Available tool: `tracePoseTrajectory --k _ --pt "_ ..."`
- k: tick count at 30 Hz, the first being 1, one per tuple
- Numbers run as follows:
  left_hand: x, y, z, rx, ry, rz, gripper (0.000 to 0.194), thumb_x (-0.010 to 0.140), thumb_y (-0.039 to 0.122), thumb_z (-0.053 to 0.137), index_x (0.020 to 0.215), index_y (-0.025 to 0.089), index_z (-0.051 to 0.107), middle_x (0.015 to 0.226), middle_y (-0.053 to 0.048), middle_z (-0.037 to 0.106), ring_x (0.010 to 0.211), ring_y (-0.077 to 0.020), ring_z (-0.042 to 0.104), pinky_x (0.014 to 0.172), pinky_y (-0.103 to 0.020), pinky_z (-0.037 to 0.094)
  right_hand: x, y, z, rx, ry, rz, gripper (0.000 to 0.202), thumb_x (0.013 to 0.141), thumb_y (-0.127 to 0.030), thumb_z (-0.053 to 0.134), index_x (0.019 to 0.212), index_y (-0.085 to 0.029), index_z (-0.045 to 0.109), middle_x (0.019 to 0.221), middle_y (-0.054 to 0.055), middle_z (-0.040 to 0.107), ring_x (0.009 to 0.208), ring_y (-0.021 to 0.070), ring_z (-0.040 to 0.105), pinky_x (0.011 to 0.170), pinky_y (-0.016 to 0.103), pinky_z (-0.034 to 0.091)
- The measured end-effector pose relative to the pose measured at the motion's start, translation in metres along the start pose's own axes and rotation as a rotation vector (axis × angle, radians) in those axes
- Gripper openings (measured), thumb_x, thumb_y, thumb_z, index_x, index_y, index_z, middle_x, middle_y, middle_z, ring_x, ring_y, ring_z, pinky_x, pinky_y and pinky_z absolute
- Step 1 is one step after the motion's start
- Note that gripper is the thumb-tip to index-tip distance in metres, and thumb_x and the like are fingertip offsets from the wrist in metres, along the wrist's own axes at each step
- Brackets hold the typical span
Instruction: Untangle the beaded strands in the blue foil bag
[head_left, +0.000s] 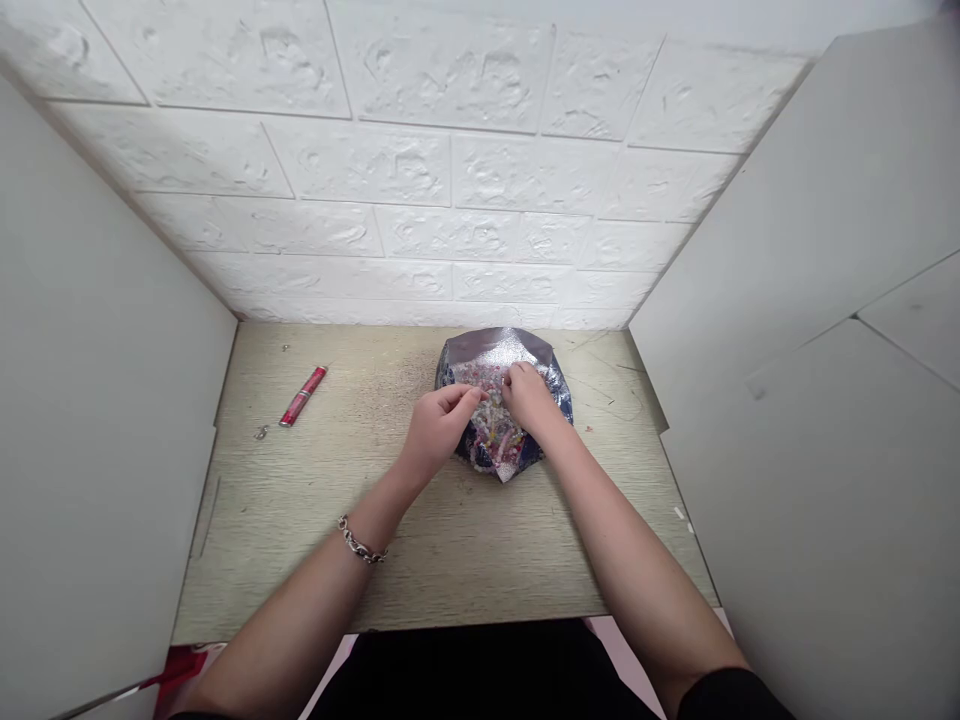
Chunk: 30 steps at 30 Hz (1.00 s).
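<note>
A shiny silver and dark blue bag [501, 347] lies opened out on the wooden table, filled with small beads [491, 425] in pink, white and yellow. Over its left part is my left hand [442, 420], thumb and forefinger pinched together; what they hold is too small to make out. My right hand [525, 395] is closed above the beads, just right of my left fingertips, its fingers curled in. Whatever it grips, if anything, cannot be seen. A silver chain bracelet [361, 542] circles my left wrist.
A red tube [303, 396] lies at the table's left, with a small metal piece [261, 433] beside it. Thin strands lie at the back right, small white scraps [679, 513] near the right edge. Panels flank the table [300, 560]; a white brick-patterned wall [495, 230] stands behind.
</note>
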<state>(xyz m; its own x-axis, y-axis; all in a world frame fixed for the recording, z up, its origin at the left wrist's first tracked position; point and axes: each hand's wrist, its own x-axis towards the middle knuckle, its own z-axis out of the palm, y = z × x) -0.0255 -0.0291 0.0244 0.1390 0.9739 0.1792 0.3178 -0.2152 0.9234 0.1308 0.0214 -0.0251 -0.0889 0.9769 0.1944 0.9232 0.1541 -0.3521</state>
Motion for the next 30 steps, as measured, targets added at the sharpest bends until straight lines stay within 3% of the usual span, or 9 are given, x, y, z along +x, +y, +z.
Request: tracePoseTrajectory --k 13,21,30 --pt "0.0015 -0.0034 -0.0003 0.025 0.023 -0.019 0.025 0.077 0.033 0.045 0.069 0.016 0.061 0.07 -0.001 0.063 0.069 -0.0138 0.055 0.065 -0.024 0.04 -0.0033 -0.0047 -0.0004 0.002 0.037 0.016 0.026 0.088 -0.018 0.028 0.089 -0.009 0.053 0.094 0.016 0.051 0.086 0.021 0.045 0.08 0.033 0.037" --pt "0.0011 0.0013 -0.0019 0.013 0.041 -0.025 0.023 0.077 0.031 0.045 0.066 0.017 0.06 0.067 0.0 0.061 0.069 -0.0133 0.053 0.065 -0.023 0.04 -0.003 -0.0023 -0.0011 0.032 0.051 0.026 0.026 0.079 -0.001 0.031 0.089 -0.012 0.052 0.093 0.012 0.052 0.085 0.0184 0.047 0.076 0.029 0.038" --pt "0.0001 -0.0002 -0.0006 0.011 -0.002 -0.027 0.026 0.077 0.034 0.044 0.068 0.015 0.059 0.061 0.0 0.057 0.064 -0.0133 0.05 0.061 -0.024 0.038 -0.0043 -0.0075 -0.0044 0.021 0.071 0.045 0.028 0.082 -0.006 0.031 0.094 -0.015 0.055 0.095 0.011 0.053 0.086 0.0189 0.049 0.074 0.028 0.037"
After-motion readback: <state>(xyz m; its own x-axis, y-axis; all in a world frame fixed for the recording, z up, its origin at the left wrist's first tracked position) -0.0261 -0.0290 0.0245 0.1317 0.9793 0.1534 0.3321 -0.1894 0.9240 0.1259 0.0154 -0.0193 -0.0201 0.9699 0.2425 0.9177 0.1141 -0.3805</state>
